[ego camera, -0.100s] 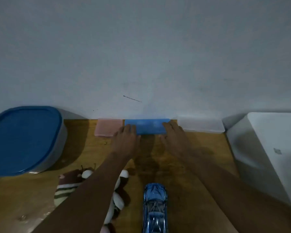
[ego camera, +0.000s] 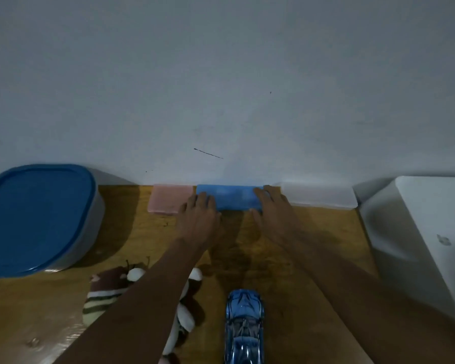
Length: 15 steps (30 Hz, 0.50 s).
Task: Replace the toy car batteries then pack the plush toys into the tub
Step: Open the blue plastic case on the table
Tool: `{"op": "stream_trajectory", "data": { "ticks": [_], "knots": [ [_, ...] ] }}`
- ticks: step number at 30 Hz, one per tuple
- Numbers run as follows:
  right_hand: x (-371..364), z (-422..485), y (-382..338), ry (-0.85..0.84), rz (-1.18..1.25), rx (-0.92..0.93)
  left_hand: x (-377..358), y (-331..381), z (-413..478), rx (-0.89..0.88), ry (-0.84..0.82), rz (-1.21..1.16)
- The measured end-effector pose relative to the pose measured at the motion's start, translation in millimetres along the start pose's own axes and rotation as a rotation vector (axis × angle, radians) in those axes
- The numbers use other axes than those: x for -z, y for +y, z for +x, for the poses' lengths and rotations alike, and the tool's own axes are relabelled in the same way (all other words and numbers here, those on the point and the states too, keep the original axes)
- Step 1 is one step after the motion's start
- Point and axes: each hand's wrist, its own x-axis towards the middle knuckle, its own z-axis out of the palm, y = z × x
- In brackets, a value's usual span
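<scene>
Both hands stay on the blue box (ego camera: 231,197), almost nothing moved

The toy car (ego camera: 244,327) lies untouched between the arms, back from the hands, so the battery job looks barely begun. The right hand (ego camera: 273,214) holds the box's right end, fingers on top, thumb in front; the left hand (ego camera: 200,219) touches its left end, grip unclear. The plush toy (ego camera: 108,292) is half hidden under the left arm, the tub (ego camera: 37,219) left of it is cut off, and the box's inside cannot be seen

Toy car (ego camera: 244,327): glossy blue, upright on its wheels, 6 o'clock, lengthwise toward 12.
Plush toy (ego camera: 103,295): brown-and-cream striped, lying at 7 o'clock, partly hidden.
Tub (ego camera: 95,222): grey, blue lid on, 9 o'clock.
Blue case (ego camera: 234,197): flat, 12 o'clock.
</scene>
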Motion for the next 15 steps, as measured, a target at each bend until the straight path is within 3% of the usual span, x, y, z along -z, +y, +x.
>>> {"op": "stream_trajectory", "data": {
  "ticks": [7,10,12,15],
  "knots": [
    [-12,8,6,-0.004,0.012,0.001,-8,4,-1,0.015,-0.02,0.012],
    [-12,5,9,0.023,0.008,0.014,-3,7,-6,-0.044,0.102,0.011],
    [-11,1,12,0.038,-0.028,0.017,-6,8,-10,-0.028,0.152,-0.086],
    [-10,-5,13,0.074,-0.131,0.066,-17,6,-14,0.12,0.097,-0.321]
  ]
}}
